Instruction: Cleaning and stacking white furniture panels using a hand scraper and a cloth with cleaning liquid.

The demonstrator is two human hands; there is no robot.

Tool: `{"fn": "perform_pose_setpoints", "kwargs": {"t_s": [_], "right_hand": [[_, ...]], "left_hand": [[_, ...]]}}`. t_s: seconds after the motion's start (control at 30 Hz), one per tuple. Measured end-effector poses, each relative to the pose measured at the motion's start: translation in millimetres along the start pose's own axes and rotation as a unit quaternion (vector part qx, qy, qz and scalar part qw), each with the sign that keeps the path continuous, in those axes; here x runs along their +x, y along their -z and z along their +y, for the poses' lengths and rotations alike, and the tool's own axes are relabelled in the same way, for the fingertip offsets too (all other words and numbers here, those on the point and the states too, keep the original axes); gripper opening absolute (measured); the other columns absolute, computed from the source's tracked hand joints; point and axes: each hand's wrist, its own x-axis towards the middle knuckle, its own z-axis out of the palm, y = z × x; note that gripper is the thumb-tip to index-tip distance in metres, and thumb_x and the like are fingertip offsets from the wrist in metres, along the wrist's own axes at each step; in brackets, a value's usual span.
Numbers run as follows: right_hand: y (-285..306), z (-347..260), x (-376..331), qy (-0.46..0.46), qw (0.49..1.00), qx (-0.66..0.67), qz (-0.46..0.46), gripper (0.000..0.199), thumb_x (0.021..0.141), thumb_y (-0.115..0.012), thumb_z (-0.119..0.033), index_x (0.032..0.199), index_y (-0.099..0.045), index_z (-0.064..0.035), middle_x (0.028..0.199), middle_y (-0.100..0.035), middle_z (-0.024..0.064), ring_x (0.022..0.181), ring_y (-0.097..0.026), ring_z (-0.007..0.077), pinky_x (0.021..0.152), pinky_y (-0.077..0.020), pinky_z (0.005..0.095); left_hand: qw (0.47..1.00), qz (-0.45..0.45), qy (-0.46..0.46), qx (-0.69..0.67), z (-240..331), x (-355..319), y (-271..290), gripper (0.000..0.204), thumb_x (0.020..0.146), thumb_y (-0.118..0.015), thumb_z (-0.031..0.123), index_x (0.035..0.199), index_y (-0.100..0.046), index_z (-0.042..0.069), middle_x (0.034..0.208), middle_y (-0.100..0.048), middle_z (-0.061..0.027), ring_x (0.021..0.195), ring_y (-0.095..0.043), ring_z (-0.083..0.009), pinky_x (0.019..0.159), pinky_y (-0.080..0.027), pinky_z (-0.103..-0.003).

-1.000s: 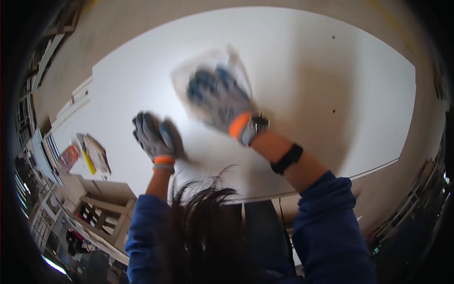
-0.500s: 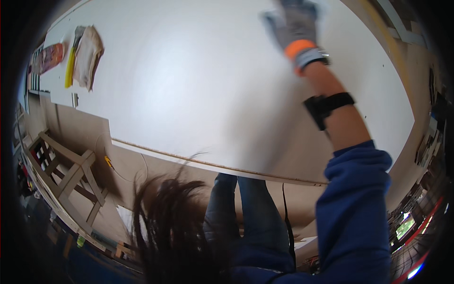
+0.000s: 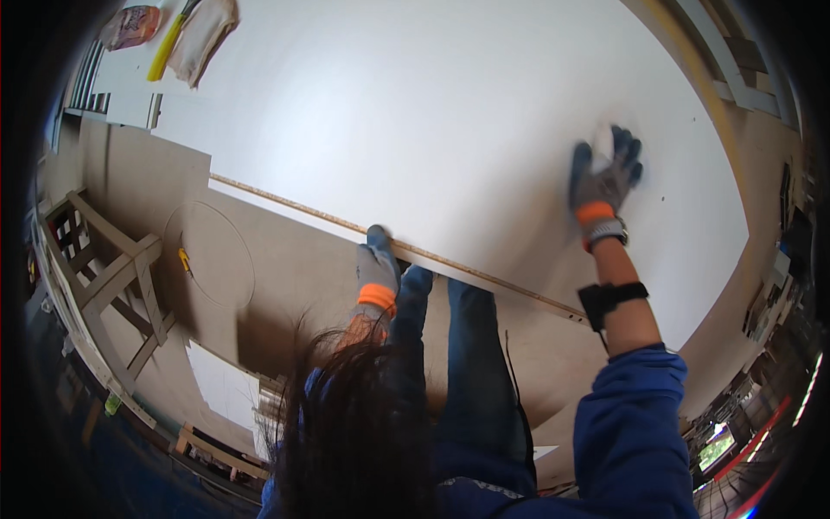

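Note:
A large white board (image 3: 415, 130) with a raw brown front edge spreads before me. My left hand (image 3: 378, 266), in a grey and dark glove with an orange cuff, grips that front edge; the thumb lies at the edge and the other fingers are hidden below. Over the board's right part is my right hand (image 3: 607, 173), in a matching glove, its fingers curved around a small white thing (image 3: 603, 143). Motion blur hides what kind of thing this is; it looks like a wad against the board's surface.
At the board's far left lie a folded pale cloth (image 3: 206, 41), a yellow-handled brush or scraper (image 3: 173, 43) and a pink-labelled plastic packet (image 3: 131, 28). A wooden trestle (image 3: 112, 268) stands left on the floor. Beside it are a yellow cutter (image 3: 185, 261) and a thin looped cord (image 3: 252, 259).
My right hand has come nearer and to the right over the board. My left hand has come into view at the front edge. The view has shifted, with the cloth now higher.

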Motion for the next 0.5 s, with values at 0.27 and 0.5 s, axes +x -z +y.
{"fn": "perform_pose_setpoints", "kwargs": {"t_s": [0.27, 0.5], "right_hand": [[-34.7, -249.7, -65.3, 0.445, 0.878, 0.149, -0.094, 0.054, 0.091, -0.047, -0.037, 0.14, -0.04, -0.0173, 0.151, -0.03, 0.0081, 0.143, -0.02, 0.0306, 0.116, -0.0113, 0.052], [-6.2, 7.6, 32.2, 0.227, 0.974, 0.009, -0.009, 0.068, 0.083, -0.054, -0.053, 0.139, -0.042, -0.0171, 0.149, -0.033, 0.0114, 0.14, -0.023, 0.0338, 0.112, -0.0135, 0.0586]], "left_hand": [[0.923, -0.074, 0.006, -0.378, -34.8, 32.3, 0.8, 0.053, 0.097, -0.043, 0.043, 0.131, -0.045, 0.003, 0.13, -0.052, -0.0102, 0.113, -0.055, -0.025, 0.094, -0.047, -0.038], [0.939, 0.24, -0.077, -0.233, 4.1, 12.0, -9.8, 0.052, 0.096, -0.043, 0.046, 0.109, -0.055, -0.003, 0.099, -0.057, -0.0085, 0.087, -0.05, -0.0201, 0.08, -0.045, -0.033]]}}
